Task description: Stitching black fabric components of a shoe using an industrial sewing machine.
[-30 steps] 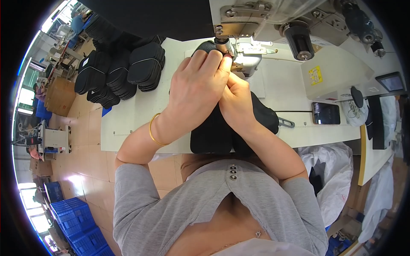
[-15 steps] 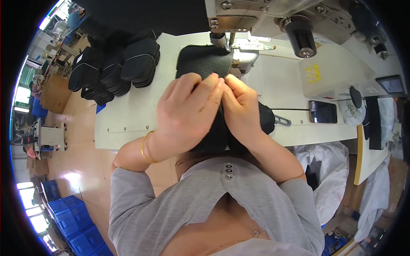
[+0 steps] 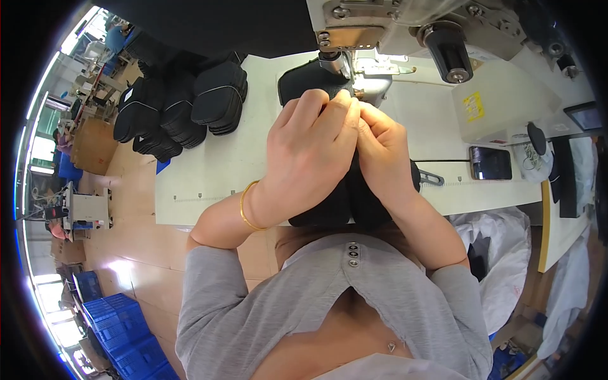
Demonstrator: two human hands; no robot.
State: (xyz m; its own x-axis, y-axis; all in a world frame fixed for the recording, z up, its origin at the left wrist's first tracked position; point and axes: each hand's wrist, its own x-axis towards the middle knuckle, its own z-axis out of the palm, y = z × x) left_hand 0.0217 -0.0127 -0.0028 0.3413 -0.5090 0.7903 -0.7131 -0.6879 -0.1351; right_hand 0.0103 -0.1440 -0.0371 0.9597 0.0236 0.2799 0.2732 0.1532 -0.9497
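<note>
Both hands pinch the edge of a black fabric piece [image 3: 301, 80] whose far end lies under the presser foot [image 3: 335, 61] of a sewing machine [image 3: 358, 37]. My left hand [image 3: 313, 152], with a gold bangle at the wrist, has its fingers closed on the fabric. Its fingertips touch those of my right hand [image 3: 384, 149], which is also closed on the fabric just behind the foot. More black material [image 3: 329, 206] hangs below the hands toward my lap. The hands hide the pinched edge and much of the piece.
Tied stacks of black pieces [image 3: 218, 98] stand at the table's [image 3: 209, 180] far left. On the right lie a phone [image 3: 491, 163], a grey tool handle [image 3: 432, 178] and a translucent plastic box [image 3: 500, 104]. A white sack [image 3: 506, 253] hangs below; blue crates [image 3: 120, 323] stand on the floor.
The black piece and both pinching hands have moved a little farther in toward the presser foot, so less of the fabric shows. The whole view has shifted slightly.
</note>
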